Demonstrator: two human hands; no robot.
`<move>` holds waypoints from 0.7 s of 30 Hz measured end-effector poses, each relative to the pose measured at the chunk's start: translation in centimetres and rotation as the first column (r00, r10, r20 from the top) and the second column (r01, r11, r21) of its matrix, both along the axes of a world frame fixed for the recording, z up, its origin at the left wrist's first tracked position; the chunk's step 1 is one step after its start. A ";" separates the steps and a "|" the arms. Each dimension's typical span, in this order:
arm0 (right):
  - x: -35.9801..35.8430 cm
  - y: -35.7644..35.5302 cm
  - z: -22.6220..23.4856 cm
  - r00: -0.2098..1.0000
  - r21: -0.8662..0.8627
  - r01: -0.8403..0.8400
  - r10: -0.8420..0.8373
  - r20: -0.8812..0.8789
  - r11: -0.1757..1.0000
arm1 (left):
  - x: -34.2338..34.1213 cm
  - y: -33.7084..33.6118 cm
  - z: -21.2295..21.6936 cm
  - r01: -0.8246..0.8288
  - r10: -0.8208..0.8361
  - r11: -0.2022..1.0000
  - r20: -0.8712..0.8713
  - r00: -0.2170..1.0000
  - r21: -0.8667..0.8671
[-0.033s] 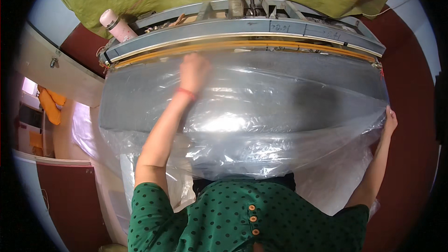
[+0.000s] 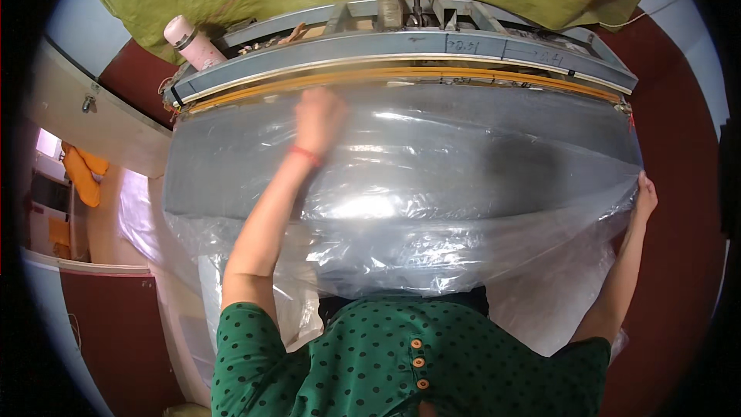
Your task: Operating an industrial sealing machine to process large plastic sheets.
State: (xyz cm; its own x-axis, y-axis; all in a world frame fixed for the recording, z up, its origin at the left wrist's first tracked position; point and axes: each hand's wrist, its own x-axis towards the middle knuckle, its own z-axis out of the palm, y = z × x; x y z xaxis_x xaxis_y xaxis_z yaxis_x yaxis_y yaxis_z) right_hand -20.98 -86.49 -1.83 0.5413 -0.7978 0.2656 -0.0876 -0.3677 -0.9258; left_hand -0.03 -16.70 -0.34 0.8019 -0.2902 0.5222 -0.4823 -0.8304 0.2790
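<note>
Clear, wrinkled plastic sheeting [image 2: 432, 251] lies over the wide grey surface [image 2: 583, 112] on the near side of the long blue-grey metal beam [image 2: 309, 56], its nearer part drooping toward the person's body. Dark handwritten marks, with drawn lines among them, run along the right half of the beam's face; smaller marks show on the yellow-orange strips [image 2: 370, 74] just nearer than the beam.

The right grip [image 2: 647, 194], nearer the person than the beam's right end, is pinched closed on the sheeting's right edge, which draws to a taut point at the fingers. The left grip [image 2: 320, 120] is curled over the sheeting, near the beam and left of its middle; blur hides whether it has hold of any plastic. A pink cylindrical bottle [image 2: 202, 52] leans by the beam's left end.
</note>
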 end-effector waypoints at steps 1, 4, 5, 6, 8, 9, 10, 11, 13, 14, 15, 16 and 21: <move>1.0 -0.2 0.1 0.996 0.101 0.028 -0.036 0.077 0.994 | 0.3 0.2 -0.1 0.028 -0.034 0.984 -0.032 0.999 -0.174; 5.3 1.9 1.2 0.974 0.320 0.052 -0.119 0.193 0.946 | 0.1 0.0 0.6 -0.017 0.028 0.864 0.013 1.000 -0.503; 7.4 3.2 1.3 0.988 0.164 0.091 -0.110 0.110 0.982 | 0.9 1.5 -0.2 -0.045 0.035 0.781 -0.027 0.999 -0.623; 9.5 4.5 0.9 0.993 -0.002 0.119 -0.119 0.022 0.993 | 1.9 2.8 -0.4 -0.226 0.061 0.522 -0.228 0.972 -0.822; 13.3 6.9 -0.7 0.997 -0.346 0.082 -0.077 0.030 0.935 | 3.0 3.5 0.4 -0.372 0.232 0.501 -0.293 0.928 -0.782; 15.7 7.6 -1.8 0.995 -0.257 -0.008 0.034 0.095 0.966 | 4.3 5.7 -1.5 -0.295 0.342 0.557 -0.110 0.933 -0.777; 17.4 9.9 -2.1 0.989 -0.208 -0.071 0.096 0.115 0.976 | 4.9 7.0 -2.3 -0.327 0.338 0.521 -0.161 0.927 -0.789; 19.1 10.5 -2.4 0.955 -0.116 -0.143 0.168 0.244 0.983 | 5.7 8.5 -2.9 -0.310 0.340 0.517 -0.142 0.930 -0.798; 20.7 10.9 -2.3 0.971 -0.150 -0.074 0.105 0.215 0.986 | 6.4 8.5 -3.5 -0.292 0.324 0.515 -0.133 0.937 -0.806; 21.2 10.8 -2.5 0.974 -0.155 -0.052 0.084 0.210 0.987 | 6.3 8.1 -2.9 -0.313 0.299 0.462 -0.186 0.936 -0.830; 21.1 10.5 -2.5 0.975 -0.157 -0.040 0.072 0.208 0.987 | 6.4 7.6 -2.7 -0.335 0.272 0.409 -0.238 0.933 -0.849; 21.4 10.8 -2.3 0.978 -0.181 0.005 0.032 0.204 0.983 | 6.4 7.9 -2.9 -0.335 0.272 0.410 -0.237 0.933 -0.848; 21.4 11.1 -1.7 0.983 -0.296 0.124 -0.076 0.168 0.947 | 6.6 8.6 -2.9 -0.385 0.409 0.380 -0.221 0.885 -0.841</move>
State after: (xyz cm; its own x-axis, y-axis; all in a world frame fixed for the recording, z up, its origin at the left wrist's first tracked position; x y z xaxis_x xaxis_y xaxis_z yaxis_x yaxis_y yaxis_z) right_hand 0.37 -75.36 -3.54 0.3969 -0.7140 0.5767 -0.0057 -0.6303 -0.7764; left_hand 6.53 -8.11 -3.20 0.6857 0.6513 0.3250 -0.1799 -0.2810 0.9427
